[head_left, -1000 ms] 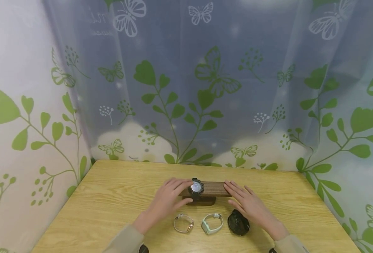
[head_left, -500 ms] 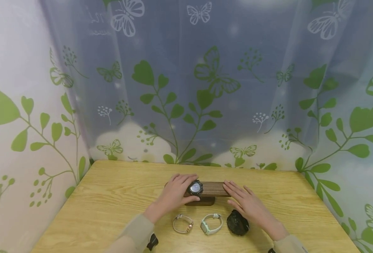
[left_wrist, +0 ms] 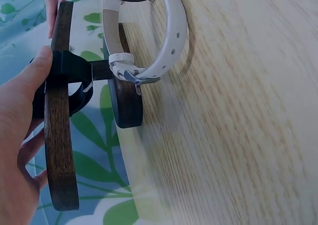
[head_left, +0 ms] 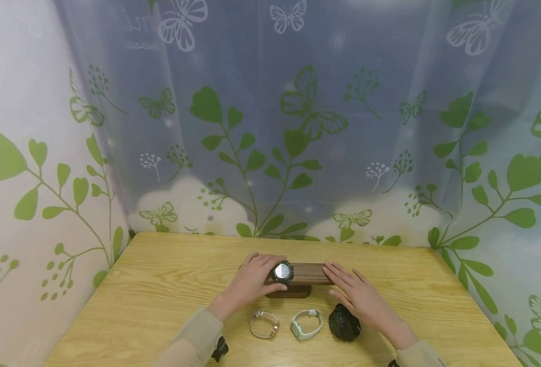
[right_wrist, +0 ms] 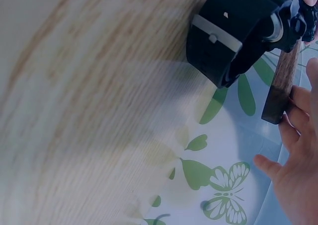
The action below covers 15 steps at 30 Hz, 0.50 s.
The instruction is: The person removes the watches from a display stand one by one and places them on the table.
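A dark wooden watch stand (head_left: 310, 274) with a horizontal bar stands toward the back of the table. Around the left part of its bar sits a black wristwatch (head_left: 282, 272) with its round face up. My left hand (head_left: 248, 281) holds this watch, thumb in front and fingers over the far side; in the left wrist view the thumb (left_wrist: 41, 61) presses its strap. At the bar's right end, my right hand (head_left: 364, 298) rests with nearly straight fingers touching the wood. In the right wrist view, fingertips lie against the bar's end (right_wrist: 275, 105).
In front of the stand lie a white-strapped watch with a gold-toned case (head_left: 275, 329), a mint-green watch (head_left: 296, 331) and a larger black watch (head_left: 344, 324), side by side on the wooden table (head_left: 169, 285). A patterned curtain (head_left: 252, 127) hangs behind.
My left hand has moved right and closed in around the black watch on the bar, its thumb now at the watch's lower edge. The right hand stays at the bar's end.
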Motion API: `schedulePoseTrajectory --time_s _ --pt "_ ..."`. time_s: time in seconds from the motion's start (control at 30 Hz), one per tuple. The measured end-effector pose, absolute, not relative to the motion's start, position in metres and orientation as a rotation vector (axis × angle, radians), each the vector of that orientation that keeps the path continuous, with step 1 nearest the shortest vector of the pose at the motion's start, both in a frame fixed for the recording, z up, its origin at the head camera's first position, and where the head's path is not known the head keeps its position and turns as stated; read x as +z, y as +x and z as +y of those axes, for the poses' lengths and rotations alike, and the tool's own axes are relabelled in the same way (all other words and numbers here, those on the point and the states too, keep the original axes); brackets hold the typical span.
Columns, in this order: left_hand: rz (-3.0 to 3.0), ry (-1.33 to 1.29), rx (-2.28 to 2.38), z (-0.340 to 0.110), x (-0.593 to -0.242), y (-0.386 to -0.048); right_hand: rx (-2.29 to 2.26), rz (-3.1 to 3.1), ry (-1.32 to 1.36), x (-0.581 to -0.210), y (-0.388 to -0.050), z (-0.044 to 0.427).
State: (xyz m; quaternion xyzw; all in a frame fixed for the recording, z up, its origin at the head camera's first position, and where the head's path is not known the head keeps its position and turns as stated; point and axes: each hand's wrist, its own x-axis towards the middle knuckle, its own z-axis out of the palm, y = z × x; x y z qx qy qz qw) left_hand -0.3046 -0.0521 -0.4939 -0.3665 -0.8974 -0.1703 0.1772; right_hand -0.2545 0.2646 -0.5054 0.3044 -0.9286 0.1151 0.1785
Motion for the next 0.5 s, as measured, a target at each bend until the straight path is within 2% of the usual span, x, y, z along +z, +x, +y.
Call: schedulePoseTrajectory --time_s 0.5 --pt "-2.550 -1.051 -0.512 -0.0582 -0.4917 -0.3066 0.336 -2.636 0.856 -0.5051 -0.2533 0.2643"
